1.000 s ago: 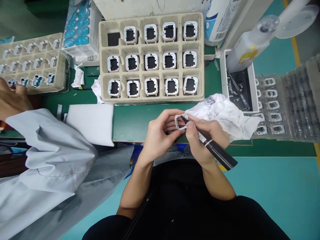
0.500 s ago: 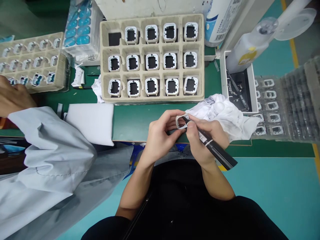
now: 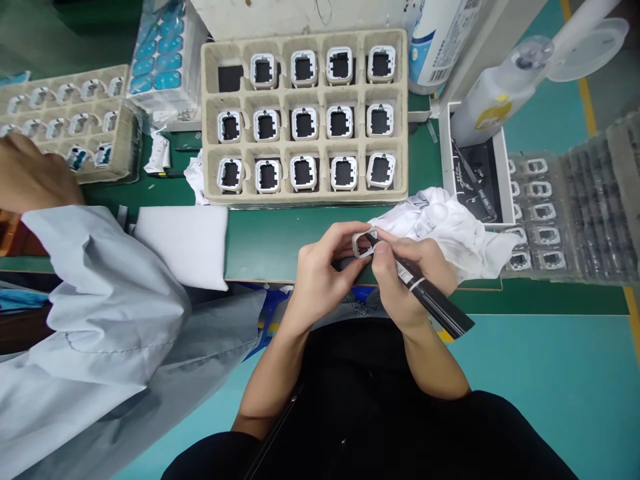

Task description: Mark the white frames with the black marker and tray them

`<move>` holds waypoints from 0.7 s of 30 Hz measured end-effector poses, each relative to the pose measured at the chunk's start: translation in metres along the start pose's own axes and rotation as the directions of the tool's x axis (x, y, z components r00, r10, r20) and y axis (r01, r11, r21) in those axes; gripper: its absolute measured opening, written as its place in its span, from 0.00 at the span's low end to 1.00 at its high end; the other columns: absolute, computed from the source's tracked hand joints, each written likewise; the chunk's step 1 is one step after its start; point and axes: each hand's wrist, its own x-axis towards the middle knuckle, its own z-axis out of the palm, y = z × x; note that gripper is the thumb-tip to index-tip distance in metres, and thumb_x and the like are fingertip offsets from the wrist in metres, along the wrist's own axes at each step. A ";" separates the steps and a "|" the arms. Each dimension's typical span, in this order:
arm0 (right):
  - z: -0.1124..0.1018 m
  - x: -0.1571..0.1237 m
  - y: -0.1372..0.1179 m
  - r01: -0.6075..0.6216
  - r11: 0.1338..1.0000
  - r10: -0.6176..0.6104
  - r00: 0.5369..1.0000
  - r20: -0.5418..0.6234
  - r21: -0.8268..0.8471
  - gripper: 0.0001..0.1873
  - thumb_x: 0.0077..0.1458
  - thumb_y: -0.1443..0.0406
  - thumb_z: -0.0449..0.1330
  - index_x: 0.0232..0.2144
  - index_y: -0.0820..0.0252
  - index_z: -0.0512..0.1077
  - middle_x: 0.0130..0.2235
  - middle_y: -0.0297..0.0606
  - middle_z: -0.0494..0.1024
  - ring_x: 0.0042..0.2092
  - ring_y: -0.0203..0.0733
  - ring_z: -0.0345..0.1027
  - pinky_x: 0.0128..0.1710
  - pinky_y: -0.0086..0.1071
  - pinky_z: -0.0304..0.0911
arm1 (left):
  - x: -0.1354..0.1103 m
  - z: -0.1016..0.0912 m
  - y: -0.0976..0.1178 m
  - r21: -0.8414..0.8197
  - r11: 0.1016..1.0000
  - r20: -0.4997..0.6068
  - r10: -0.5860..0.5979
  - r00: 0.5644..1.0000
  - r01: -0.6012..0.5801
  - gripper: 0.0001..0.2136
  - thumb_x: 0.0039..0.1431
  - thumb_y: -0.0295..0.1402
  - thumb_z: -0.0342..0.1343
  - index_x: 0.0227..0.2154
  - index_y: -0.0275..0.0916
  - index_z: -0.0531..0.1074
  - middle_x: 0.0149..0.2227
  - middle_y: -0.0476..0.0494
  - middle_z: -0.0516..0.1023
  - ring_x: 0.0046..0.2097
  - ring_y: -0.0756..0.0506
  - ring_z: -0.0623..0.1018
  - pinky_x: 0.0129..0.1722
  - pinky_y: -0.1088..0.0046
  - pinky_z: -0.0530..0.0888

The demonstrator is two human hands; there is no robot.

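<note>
as left hand pinches white squarish plastic-looking frame, likely light, stiff, best rim-held, right hand grips black pen-shaped tool!

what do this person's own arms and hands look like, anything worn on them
The left grip and right grip are bare, ungloved hands, with nothing visible at the wrists. Both forearms are uncovered, without visible markings. Black sleeves begin around the elbows, part of a plain-looking black top.
</note>
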 end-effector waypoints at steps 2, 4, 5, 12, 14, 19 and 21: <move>0.000 -0.002 0.001 -0.006 1.000 0.006 1.000 -0.009 0.006 0.06 0.77 0.59 0.74 0.43 0.47 0.82 0.46 0.35 0.98 0.39 0.51 0.96 0.31 0.39 0.89 | 0.002 -0.001 0.001 -0.044 0.998 0.007 -0.044 0.999 0.045 0.18 0.76 0.34 0.76 0.64 0.46 0.84 0.57 0.43 0.96 0.57 0.41 0.98 0.63 0.65 0.95; 0.000 -0.004 0.002 -0.027 0.999 0.027 0.999 -0.017 0.030 0.07 0.77 0.60 0.75 0.43 0.47 0.82 0.47 0.36 0.98 0.41 0.53 0.97 0.32 0.39 0.89 | 0.004 -0.002 0.002 -0.097 0.991 0.027 -0.090 0.996 0.092 0.19 0.74 0.35 0.78 0.63 0.45 0.84 0.55 0.42 0.97 0.56 0.40 0.98 0.62 0.65 0.96; 0.000 -0.005 0.003 -0.038 0.998 0.039 0.999 -0.022 0.044 0.07 0.77 0.61 0.75 0.43 0.47 0.82 0.48 0.36 0.98 0.42 0.53 0.98 0.32 0.39 0.90 | 0.005 -0.002 0.002 -0.121 0.986 0.039 -0.108 0.993 0.112 0.20 0.73 0.35 0.79 0.63 0.45 0.84 0.54 0.42 0.97 0.55 0.40 0.98 0.61 0.65 0.96; 0.002 -0.009 0.003 -0.087 0.992 0.089 0.996 -0.024 0.091 0.06 0.76 0.62 0.76 0.44 0.48 0.83 0.50 0.35 0.98 0.41 0.53 0.98 0.33 0.39 0.90 | 0.010 -0.007 0.008 -0.227 0.950 0.083 -0.200 0.976 0.213 0.24 0.66 0.33 0.85 0.62 0.43 0.85 0.51 0.43 0.96 0.54 0.40 0.97 0.59 0.66 0.96; 0.002 -0.010 0.003 -0.085 0.990 0.089 0.995 -0.039 0.110 0.06 0.76 0.62 0.77 0.44 0.48 0.83 0.48 0.35 0.98 0.44 0.56 0.99 0.34 0.40 0.92 | 0.011 -0.008 0.008 -0.244 0.947 0.091 -0.192 0.977 0.209 0.24 0.66 0.31 0.85 0.61 0.44 0.85 0.50 0.44 0.96 0.54 0.41 0.97 0.59 0.68 0.95; 0.001 -0.010 0.002 -0.055 0.988 0.063 0.996 -0.056 0.142 0.08 0.75 0.63 0.78 0.47 0.49 0.82 0.45 0.36 0.98 0.46 0.59 0.99 0.37 0.43 0.94 | 0.011 -0.008 0.004 -0.255 0.960 0.097 -0.095 0.991 0.117 0.20 0.72 0.27 0.78 0.62 0.46 0.85 0.51 0.46 0.95 0.56 0.42 0.97 0.61 0.69 0.94; 0.002 -0.009 0.002 -0.040 0.987 0.050 0.997 -0.059 0.159 0.08 0.74 0.63 0.78 0.48 0.49 0.82 0.43 0.35 0.97 0.47 0.59 0.99 0.38 0.43 0.95 | 0.011 -0.008 0.002 -0.246 0.966 0.091 -0.055 0.994 0.076 0.19 0.74 0.27 0.77 0.62 0.46 0.85 0.52 0.45 0.94 0.56 0.43 0.96 0.62 0.69 0.94</move>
